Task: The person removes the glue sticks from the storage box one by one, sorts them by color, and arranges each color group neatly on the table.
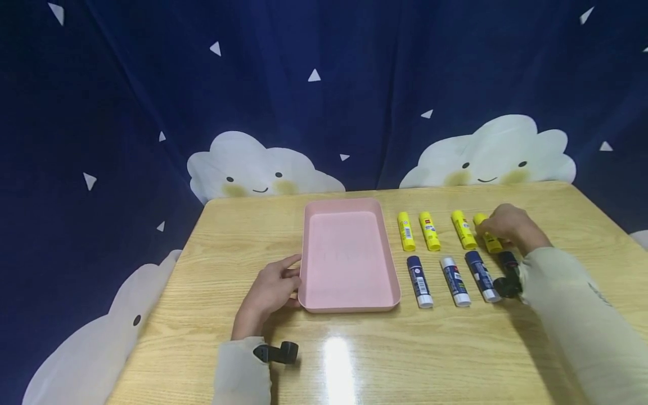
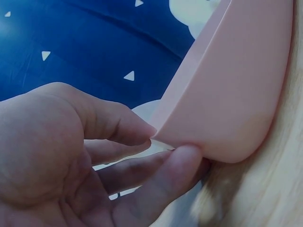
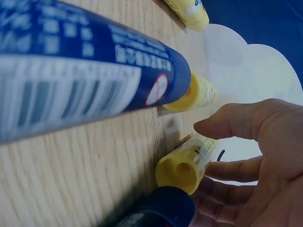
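A pink tray [image 1: 349, 310] lies on the table. My left hand [image 1: 267, 289] is at its front left corner, and in the left wrist view the fingertips touch the outside of the tray wall [image 2: 232, 90] and its rim. Over on the right, my right hand [image 1: 508, 225] grips the rightmost yellow glue stick [image 1: 492, 243], with thumb and fingers on opposite sides of it. In the right wrist view the hollow end of that stick [image 3: 177, 172] faces the camera. Other yellow glue sticks [image 1: 405, 230] lie in the same row.
Blue-and-white glue sticks [image 1: 420, 281] form a row nearer the front. A dark-capped one [image 1: 508, 260] is partly hidden under the right wrist camera. Behind the wooden table [image 1: 243, 225] hangs a dark blue curtain [image 1: 354, 112] with clouds.
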Demonstrator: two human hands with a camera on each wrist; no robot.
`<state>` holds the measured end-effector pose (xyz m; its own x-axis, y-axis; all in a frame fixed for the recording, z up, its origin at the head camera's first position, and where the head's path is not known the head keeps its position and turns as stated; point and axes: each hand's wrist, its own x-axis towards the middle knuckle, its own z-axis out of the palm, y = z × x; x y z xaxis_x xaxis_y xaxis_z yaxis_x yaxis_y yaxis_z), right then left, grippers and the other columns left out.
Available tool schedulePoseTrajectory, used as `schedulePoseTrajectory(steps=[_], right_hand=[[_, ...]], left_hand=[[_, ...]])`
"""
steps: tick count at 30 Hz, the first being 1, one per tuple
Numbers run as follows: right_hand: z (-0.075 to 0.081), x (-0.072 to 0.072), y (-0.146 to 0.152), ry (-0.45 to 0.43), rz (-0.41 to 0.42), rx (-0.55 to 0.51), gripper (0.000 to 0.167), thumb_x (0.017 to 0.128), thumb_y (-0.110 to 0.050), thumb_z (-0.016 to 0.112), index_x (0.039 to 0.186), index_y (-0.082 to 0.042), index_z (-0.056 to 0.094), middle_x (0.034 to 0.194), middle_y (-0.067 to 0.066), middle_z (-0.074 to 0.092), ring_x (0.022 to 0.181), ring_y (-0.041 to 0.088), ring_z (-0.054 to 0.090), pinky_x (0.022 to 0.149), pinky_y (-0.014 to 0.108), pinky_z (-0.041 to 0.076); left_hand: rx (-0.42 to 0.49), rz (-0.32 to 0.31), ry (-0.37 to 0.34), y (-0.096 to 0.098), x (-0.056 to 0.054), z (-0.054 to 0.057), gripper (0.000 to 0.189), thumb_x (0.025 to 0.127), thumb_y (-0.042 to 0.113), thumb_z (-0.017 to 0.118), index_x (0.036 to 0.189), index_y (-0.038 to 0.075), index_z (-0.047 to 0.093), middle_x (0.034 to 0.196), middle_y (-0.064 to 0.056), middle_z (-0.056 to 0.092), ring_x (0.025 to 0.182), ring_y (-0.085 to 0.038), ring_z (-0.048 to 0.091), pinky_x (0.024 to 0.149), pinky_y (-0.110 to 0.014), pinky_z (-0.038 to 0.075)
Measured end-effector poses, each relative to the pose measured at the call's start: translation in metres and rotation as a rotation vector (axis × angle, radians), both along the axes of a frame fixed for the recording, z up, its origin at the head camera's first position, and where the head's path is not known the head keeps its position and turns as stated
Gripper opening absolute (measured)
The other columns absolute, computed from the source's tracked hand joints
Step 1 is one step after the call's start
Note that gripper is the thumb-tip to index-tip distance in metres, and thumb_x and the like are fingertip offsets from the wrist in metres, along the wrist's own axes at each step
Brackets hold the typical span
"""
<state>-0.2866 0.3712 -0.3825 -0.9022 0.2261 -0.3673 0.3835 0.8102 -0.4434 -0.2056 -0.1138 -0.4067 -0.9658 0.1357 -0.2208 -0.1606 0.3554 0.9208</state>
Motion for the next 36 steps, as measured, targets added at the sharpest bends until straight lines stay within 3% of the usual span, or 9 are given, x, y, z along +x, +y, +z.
schedulePoseTrajectory(steps=[7,12,17,23,31,36], right_hand=[[0.003,0.009,0.000,-0.022,-0.023,0.014,0.065,0.090,-0.029,0.068,0.123,0.023,0.049,0.106,0.030,0.056,0.090,0.038,0.057,0.071,0.040,0.056],[0.008,0.019,-0.001,0.003,0.031,0.051,0.080,0.093,-0.036,0.064,0.138,0.023,0.035,0.121,0.038,0.047,0.096,0.041,0.054,0.073,0.043,0.056],[0.019,0.029,-0.003,0.045,0.083,0.061,0.089,0.093,-0.044,0.064,0.140,0.024,0.030,0.128,0.042,0.041,0.099,0.044,0.053,0.077,0.051,0.055],[0.035,0.042,-0.008,0.114,0.103,0.082,0.086,0.093,-0.044,0.064,0.137,0.023,0.035,0.132,0.044,0.036,0.116,0.058,0.043,0.091,0.067,0.045],[0.049,0.049,-0.021,0.183,0.141,0.101,0.086,0.093,-0.050,0.064,0.138,0.019,0.038,0.131,0.042,0.043,0.113,0.056,0.049,0.087,0.064,0.049],[0.054,0.056,-0.032,0.239,0.171,0.108,0.089,0.093,-0.055,0.061,0.139,0.017,0.040,0.134,0.041,0.042,0.115,0.056,0.048,0.089,0.065,0.048]], left_hand=[[0.001,0.011,0.000,-0.001,0.005,-0.001,0.059,0.090,-0.003,0.056,0.148,0.009,0.050,0.127,-0.019,0.064,0.082,-0.024,0.067,0.061,-0.035,0.061],[-0.030,0.009,0.010,-0.002,0.007,-0.002,0.058,0.091,-0.002,0.056,0.147,0.008,0.050,0.125,-0.019,0.065,0.082,-0.024,0.067,0.061,-0.036,0.061],[-0.061,0.006,0.027,-0.003,0.007,0.000,0.059,0.090,-0.002,0.056,0.148,0.007,0.049,0.124,-0.019,0.065,0.086,-0.024,0.068,0.062,-0.035,0.062],[-0.037,0.001,0.036,-0.003,0.005,0.006,0.060,0.091,0.001,0.059,0.150,0.005,0.045,0.126,-0.022,0.064,0.088,-0.026,0.070,0.064,-0.037,0.062],[-0.077,0.013,0.094,-0.007,0.005,0.021,0.058,0.094,0.009,0.061,0.150,0.008,0.046,0.125,-0.020,0.064,0.078,-0.025,0.071,0.065,-0.038,0.062],[-0.145,-0.003,0.164,-0.009,0.006,0.030,0.056,0.094,0.012,0.062,0.149,0.010,0.048,0.130,-0.019,0.062,0.086,-0.027,0.072,0.069,-0.034,0.062]])
